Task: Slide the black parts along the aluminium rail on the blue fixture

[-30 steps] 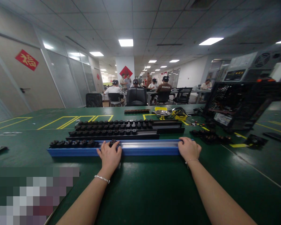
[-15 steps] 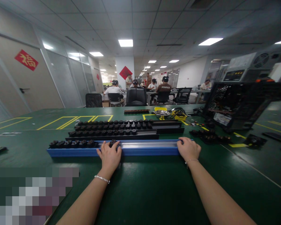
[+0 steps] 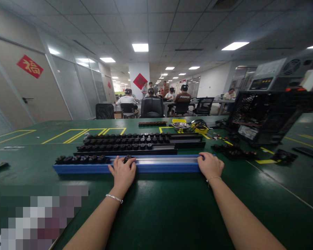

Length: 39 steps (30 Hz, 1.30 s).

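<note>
A long blue rail (image 3: 167, 168) with a silvery channel along its top lies crosswise on the green table in front of me. Several small black round-topped modules (image 3: 83, 159), which look like track sockets, sit in a row on its left part. My left hand (image 3: 123, 171) is closed around another black module (image 3: 127, 158) on the rail, a little to the right of that row. At the rail's right end, my right hand (image 3: 210, 164) grips the rail with curled fingers. The fingers partly hide both the held module and the rail end.
Behind the blue rail lie black rails (image 3: 164, 151) carrying more black modules. Farther back are a metal bowl (image 3: 181, 125) and cables (image 3: 200, 125). An opened computer case (image 3: 261, 118) stands at the right, with loose black parts (image 3: 234, 152) before it. People sit beyond the table.
My left hand and the module in it have shifted very slightly right. The right hand keeps its place on the rail end, and the rail looks unmoved.
</note>
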Each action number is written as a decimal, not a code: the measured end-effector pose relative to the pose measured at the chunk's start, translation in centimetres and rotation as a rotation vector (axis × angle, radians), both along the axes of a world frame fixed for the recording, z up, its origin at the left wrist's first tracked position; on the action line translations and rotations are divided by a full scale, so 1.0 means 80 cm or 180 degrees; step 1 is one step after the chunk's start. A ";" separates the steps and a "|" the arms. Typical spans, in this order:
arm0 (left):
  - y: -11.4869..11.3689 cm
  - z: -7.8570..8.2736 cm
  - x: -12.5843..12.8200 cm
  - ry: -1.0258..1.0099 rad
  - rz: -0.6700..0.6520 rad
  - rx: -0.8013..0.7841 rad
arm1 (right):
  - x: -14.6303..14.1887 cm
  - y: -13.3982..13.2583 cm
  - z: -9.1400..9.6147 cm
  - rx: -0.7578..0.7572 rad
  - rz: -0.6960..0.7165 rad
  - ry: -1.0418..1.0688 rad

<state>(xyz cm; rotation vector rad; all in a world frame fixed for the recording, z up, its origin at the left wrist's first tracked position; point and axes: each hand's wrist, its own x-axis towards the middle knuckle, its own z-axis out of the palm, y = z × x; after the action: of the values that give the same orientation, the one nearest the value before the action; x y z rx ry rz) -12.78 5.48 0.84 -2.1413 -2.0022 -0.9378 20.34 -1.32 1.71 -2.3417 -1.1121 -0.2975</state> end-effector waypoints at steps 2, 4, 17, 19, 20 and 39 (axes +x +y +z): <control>-0.001 0.001 0.000 0.0017 -0.0009 -0.0013 | 0.000 0.000 0.000 -0.0003 0.0007 0.0009; -0.003 0.003 0.000 0.0030 -0.0015 -0.0006 | 0.000 0.000 0.000 -0.0002 0.0004 0.0008; -0.006 0.005 0.002 0.0034 -0.0058 0.0019 | 0.001 0.001 0.000 0.0008 -0.0009 -0.0014; -0.006 0.005 0.002 0.0064 -0.0068 0.0016 | 0.001 0.001 -0.001 0.0011 -0.0025 -0.0027; -0.006 0.005 0.002 0.0076 -0.0069 0.0014 | 0.001 0.001 -0.001 0.0010 -0.0026 -0.0028; -0.003 0.000 0.002 -0.0038 0.0086 0.0016 | 0.001 0.000 0.000 0.0021 -0.0011 -0.0034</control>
<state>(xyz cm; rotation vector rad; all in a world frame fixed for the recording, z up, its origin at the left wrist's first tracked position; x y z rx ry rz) -12.61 5.27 0.87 -2.1057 -2.0265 -0.9531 20.42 -1.29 1.70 -2.3391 -1.1107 -0.3147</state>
